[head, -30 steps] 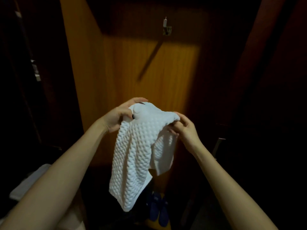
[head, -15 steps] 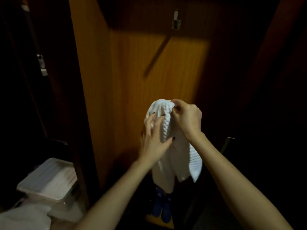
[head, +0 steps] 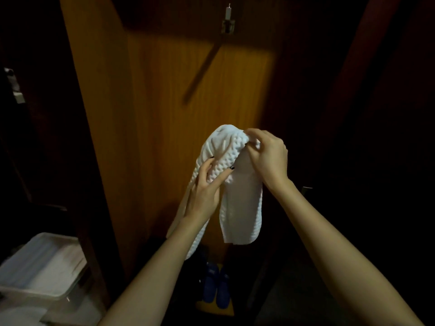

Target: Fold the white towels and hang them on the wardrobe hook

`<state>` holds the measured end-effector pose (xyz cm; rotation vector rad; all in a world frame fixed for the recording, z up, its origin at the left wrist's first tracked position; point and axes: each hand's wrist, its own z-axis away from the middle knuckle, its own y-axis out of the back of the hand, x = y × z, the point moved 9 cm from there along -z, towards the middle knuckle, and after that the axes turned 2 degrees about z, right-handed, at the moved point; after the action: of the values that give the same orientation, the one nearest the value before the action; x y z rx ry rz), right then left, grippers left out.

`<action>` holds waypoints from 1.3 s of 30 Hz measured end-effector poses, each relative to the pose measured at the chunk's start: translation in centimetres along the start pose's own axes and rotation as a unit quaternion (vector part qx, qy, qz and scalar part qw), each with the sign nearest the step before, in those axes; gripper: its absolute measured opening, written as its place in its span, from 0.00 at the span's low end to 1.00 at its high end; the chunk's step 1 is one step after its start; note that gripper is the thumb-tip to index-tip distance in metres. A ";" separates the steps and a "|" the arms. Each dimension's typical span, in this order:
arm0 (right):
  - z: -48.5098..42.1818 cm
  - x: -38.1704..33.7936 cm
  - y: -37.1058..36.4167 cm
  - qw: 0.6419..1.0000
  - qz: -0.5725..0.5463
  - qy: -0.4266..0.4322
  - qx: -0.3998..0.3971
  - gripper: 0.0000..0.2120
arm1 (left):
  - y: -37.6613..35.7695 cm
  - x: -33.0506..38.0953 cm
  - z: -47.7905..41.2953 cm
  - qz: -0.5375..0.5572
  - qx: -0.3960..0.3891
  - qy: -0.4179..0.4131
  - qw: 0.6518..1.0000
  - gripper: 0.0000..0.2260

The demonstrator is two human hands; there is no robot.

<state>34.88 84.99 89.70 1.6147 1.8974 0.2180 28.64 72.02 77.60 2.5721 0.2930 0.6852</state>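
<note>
A white waffle-textured towel hangs folded over in mid-air in front of the wooden wardrobe panel. My right hand pinches its bunched top fold. My left hand grips the towel's left side a little lower, thumb and fingers around the cloth. The metal hook is fixed high on the panel, well above both hands, with nothing on it.
A translucent plastic box with a white lid stands at the lower left, white cloth beside it. Blue shoes sit on the wardrobe floor below the towel. Dark wardrobe sides flank the lit panel.
My left hand let go of the towel's top and moved down to grip its left side. My right hand took over the top fold. The towel now hangs narrower and doubled.
</note>
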 end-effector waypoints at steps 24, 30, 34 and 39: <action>2.4 -0.6 -5.0 0.976 0.073 0.189 -0.082 0.24 | 9.7 -1.8 -15.8 0.109 -0.054 -0.137 0.983 0.12; 0.0 0.0 -5.5 0.999 -0.008 0.031 -0.039 0.31 | 11.4 -1.4 -18.3 0.129 -0.106 -0.160 0.973 0.20; -2.9 0.3 -2.3 0.997 0.059 -0.003 0.046 0.32 | 12.5 -2.5 -18.3 0.120 -0.123 -0.193 0.966 0.22; -4.8 -0.3 0.5 0.987 0.150 0.046 0.045 0.27 | 12.7 -4.6 -16.4 0.067 -0.153 -0.207 0.964 0.23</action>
<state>32.64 86.11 93.88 1.9818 1.7444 0.3414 17.31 65.63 94.46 2.3723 -0.1176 0.2009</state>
